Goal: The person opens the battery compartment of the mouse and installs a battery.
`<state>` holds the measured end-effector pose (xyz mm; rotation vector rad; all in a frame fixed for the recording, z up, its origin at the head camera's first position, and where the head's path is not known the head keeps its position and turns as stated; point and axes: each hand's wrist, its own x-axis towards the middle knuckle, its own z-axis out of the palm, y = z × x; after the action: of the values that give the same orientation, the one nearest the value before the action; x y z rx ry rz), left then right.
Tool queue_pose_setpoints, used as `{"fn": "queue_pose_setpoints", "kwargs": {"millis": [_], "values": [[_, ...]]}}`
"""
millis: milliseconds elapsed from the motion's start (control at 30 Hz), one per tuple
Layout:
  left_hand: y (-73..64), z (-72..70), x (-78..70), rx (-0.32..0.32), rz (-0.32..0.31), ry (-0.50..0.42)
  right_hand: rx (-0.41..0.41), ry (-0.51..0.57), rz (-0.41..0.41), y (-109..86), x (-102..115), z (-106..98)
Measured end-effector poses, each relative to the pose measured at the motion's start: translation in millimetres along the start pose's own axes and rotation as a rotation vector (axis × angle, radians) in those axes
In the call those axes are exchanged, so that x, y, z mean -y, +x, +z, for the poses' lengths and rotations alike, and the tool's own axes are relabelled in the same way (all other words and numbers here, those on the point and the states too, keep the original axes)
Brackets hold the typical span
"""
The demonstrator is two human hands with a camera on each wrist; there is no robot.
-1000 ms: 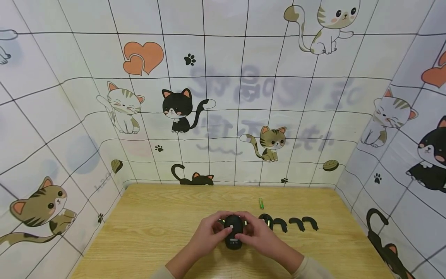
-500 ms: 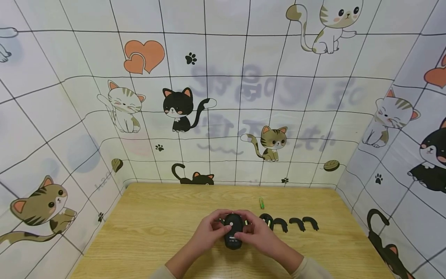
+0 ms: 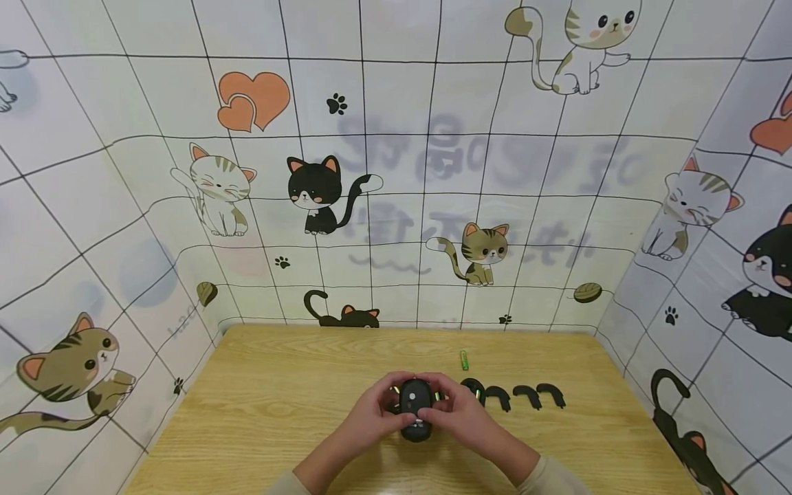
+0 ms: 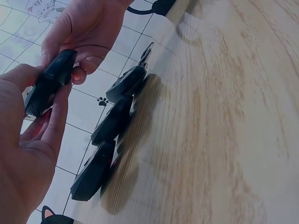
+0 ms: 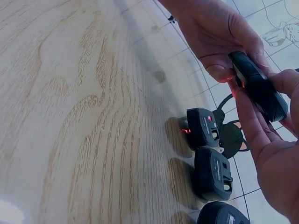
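In the head view, my left hand [image 3: 374, 409] and right hand [image 3: 460, 409] grip a black computer mouse [image 3: 416, 404] between them, its underside facing up toward me. Both thumbs press on that underside near its middle, and the other fingers wrap round the sides. From the left wrist, the same mouse [image 4: 50, 84] appears held above the table, its edge toward the camera. Red light glows on the fingers beneath it. Several more black mice [image 4: 93, 170] stand in a row behind the hands; one mouse [image 3: 474, 390] shows a green-gold battery in its open compartment.
To the right of the hands lie several curved black covers [image 3: 527, 397] in a row. A green battery [image 3: 464, 360] lies farther back on the wooden table [image 3: 278, 426]. Cat-printed white sheeting [image 3: 396, 275] encloses the table at the back and sides.
My left thumb has slid down the mouse's underside, and the right thumb has shifted slightly up, so the two now nearly meet. The mouse stays in about the same place.
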<state>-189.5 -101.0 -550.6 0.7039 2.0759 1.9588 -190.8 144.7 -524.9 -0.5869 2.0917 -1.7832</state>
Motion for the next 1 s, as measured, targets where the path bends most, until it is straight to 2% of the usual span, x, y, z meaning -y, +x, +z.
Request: {"fn": "queue_pose_setpoints", "kwargs": {"millis": [200, 700, 1000], "values": [[-0.1, 0.7, 1.2, -0.007, -0.009, 0.004, -0.041, -0.013, 0.014, 1.8, 1.5, 1.7], [-1.4, 1.3, 2.7, -0.029, -0.026, 0.037, -0.046, 0.007, -0.005, 1.4, 1.7, 2.8], [-2.1, 1.1, 5.3, -0.023, -0.034, 0.012, -0.098, -0.065, -0.003, 4.0, 1.5, 3.9]]}}
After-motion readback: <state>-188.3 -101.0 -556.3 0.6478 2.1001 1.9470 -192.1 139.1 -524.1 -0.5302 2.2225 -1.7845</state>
